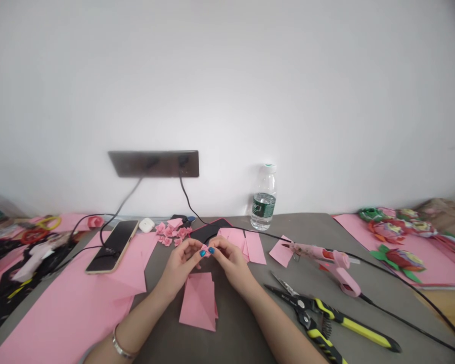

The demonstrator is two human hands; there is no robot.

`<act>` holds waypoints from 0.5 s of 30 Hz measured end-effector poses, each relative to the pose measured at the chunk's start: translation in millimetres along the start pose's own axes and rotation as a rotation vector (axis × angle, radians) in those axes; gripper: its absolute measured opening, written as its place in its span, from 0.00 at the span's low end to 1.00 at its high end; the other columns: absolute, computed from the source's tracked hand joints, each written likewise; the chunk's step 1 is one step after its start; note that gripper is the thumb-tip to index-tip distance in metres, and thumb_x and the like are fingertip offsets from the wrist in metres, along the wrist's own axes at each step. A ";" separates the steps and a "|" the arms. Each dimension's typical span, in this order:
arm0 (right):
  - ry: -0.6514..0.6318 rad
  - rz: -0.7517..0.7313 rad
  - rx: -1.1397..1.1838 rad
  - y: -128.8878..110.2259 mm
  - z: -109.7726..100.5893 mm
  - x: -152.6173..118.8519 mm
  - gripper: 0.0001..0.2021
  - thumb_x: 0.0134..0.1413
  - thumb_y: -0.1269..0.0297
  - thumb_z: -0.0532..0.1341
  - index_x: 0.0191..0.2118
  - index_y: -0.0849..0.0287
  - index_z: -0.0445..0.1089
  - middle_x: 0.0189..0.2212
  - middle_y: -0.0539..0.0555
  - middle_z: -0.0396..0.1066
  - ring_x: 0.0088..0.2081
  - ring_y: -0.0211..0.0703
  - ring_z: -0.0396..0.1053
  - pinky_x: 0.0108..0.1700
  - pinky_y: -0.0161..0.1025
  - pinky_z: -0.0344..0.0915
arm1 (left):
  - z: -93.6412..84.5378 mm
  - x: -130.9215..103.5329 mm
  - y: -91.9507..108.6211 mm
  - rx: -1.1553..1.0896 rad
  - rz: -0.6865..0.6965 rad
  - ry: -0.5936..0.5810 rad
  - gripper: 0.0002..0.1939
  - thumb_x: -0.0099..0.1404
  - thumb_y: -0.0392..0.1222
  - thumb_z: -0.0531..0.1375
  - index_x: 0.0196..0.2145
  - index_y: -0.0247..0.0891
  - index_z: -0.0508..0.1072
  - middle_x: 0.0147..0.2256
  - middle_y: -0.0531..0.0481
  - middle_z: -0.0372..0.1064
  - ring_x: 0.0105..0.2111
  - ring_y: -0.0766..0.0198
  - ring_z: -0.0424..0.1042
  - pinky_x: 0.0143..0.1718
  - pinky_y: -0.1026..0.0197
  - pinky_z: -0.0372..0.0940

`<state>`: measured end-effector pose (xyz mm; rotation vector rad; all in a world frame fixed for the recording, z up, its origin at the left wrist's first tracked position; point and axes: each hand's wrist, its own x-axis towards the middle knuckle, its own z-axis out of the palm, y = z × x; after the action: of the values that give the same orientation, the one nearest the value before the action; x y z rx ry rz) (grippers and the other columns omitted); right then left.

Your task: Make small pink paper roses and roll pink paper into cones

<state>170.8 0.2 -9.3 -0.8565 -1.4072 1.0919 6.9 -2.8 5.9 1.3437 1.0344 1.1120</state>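
My left hand point(184, 265) and my right hand point(226, 260) meet above the middle of the table. Between their thumbs and fingertips they pinch a small piece of pink paper point(206, 254), mostly hidden by the fingers, so its shape is hard to make out. Square sheets of pink paper point(197, 303) lie stacked on the table just below my hands. Beyond the left hand sits a cluster of small folded pink paper flowers point(170, 232). More pink paper squares point(255, 247) lie behind my right hand.
To the right are a pink glue gun point(320, 255) with its cord and yellow-black shears point(307, 306) with blades apart. A water bottle point(264, 199) stands by the wall. On the left, a phone point(114, 247) rests on large pink sheets point(72, 308). Finished paper flowers point(400, 258) lie far right.
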 end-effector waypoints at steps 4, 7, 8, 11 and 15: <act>-0.005 0.014 0.017 0.9 0.8 0.6 0.16 0.57 0.48 0.62 0.29 0.56 0.72 0.31 0.52 0.69 0.36 0.45 0.68 0.40 0.39 0.65 | 0.2 -0.1 -1.9 -0.047 -0.031 -0.018 0.15 0.58 0.53 0.67 0.34 0.38 0.74 0.31 0.52 0.70 0.29 0.66 0.70 0.29 0.65 0.69; 0.005 0.024 0.033 3.4 0.8 1.3 0.16 0.57 0.48 0.62 0.29 0.56 0.71 0.32 0.52 0.69 0.37 0.45 0.68 0.42 0.40 0.65 | -0.5 0.3 -5.9 -0.089 -0.043 -0.026 0.15 0.59 0.52 0.67 0.35 0.38 0.74 0.32 0.52 0.70 0.32 0.65 0.70 0.30 0.67 0.69; 0.010 0.027 0.038 3.9 0.8 1.5 0.16 0.57 0.48 0.62 0.30 0.56 0.71 0.32 0.52 0.69 0.36 0.45 0.68 0.42 0.40 0.65 | -0.7 0.4 -7.1 -0.103 -0.049 -0.028 0.14 0.59 0.51 0.68 0.36 0.38 0.75 0.33 0.52 0.70 0.34 0.65 0.70 0.31 0.67 0.70; 0.015 0.032 0.050 3.9 1.1 1.5 0.16 0.57 0.48 0.62 0.29 0.56 0.70 0.32 0.52 0.68 0.36 0.45 0.67 0.43 0.41 0.64 | -0.6 0.1 -8.9 -0.138 -0.075 -0.039 0.16 0.58 0.50 0.69 0.39 0.39 0.75 0.36 0.50 0.71 0.37 0.64 0.70 0.33 0.66 0.71; 0.005 0.042 0.068 2.0 1.0 1.4 0.17 0.55 0.47 0.63 0.29 0.56 0.71 0.34 0.53 0.67 0.39 0.46 0.66 0.44 0.41 0.63 | 0.6 -0.7 -7.5 -0.167 -0.098 -0.033 0.16 0.56 0.49 0.71 0.37 0.38 0.75 0.35 0.51 0.71 0.36 0.65 0.71 0.35 0.65 0.72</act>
<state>169.5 2.0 -10.7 -0.8418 -1.3459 1.1626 7.4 -3.0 -1.7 1.1631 0.9513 1.0746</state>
